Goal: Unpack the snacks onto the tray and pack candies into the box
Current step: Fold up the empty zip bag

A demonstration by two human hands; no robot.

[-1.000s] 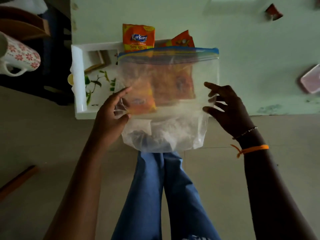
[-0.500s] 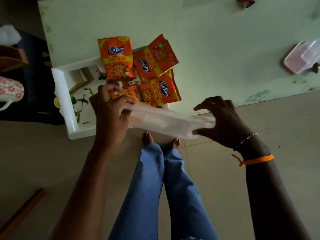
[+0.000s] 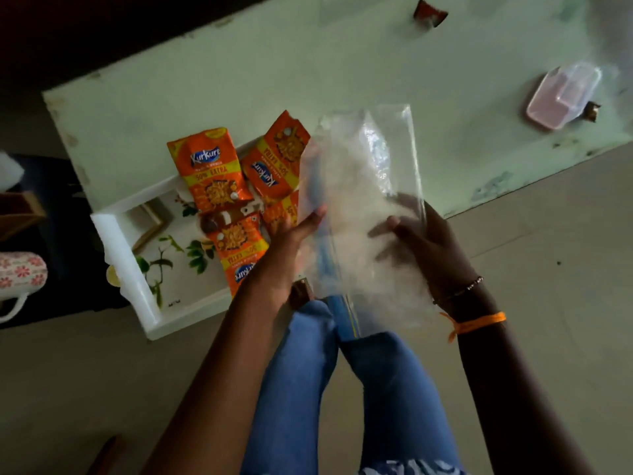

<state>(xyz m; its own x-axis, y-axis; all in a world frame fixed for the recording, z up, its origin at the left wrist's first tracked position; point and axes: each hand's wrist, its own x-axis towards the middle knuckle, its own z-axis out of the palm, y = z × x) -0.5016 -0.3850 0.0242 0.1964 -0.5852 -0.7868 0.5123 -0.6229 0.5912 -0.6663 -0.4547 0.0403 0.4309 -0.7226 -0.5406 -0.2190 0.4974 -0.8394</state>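
Observation:
Several orange Kurkure snack packets [image 3: 214,173] lie on the white leaf-patterned tray [image 3: 120,262] at the table's near left edge. I hold an empty clear zip bag [image 3: 363,186] upright between both hands, to the right of the tray. My left hand [image 3: 291,241] grips its left edge near the blue zip strip. Behind the plastic, my right hand [image 3: 428,248] grips the bag's right side. A clear plastic box [image 3: 561,97] with a pinkish inside sits at the far right of the table. A dark wrapped candy [image 3: 592,111] lies beside the box, and a red one [image 3: 428,13] at the far edge.
The pale green table [image 3: 308,80] runs diagonally across the view. My legs in blue jeans [image 3: 342,389] stand below it on a beige tiled floor. A floral mug [image 3: 20,275] and dark furniture sit at the left.
The bag went from held up in front of the snacks, to flattened and lowered, to raised upright and shifted right of the tray. The packets now lie uncovered on the tray.

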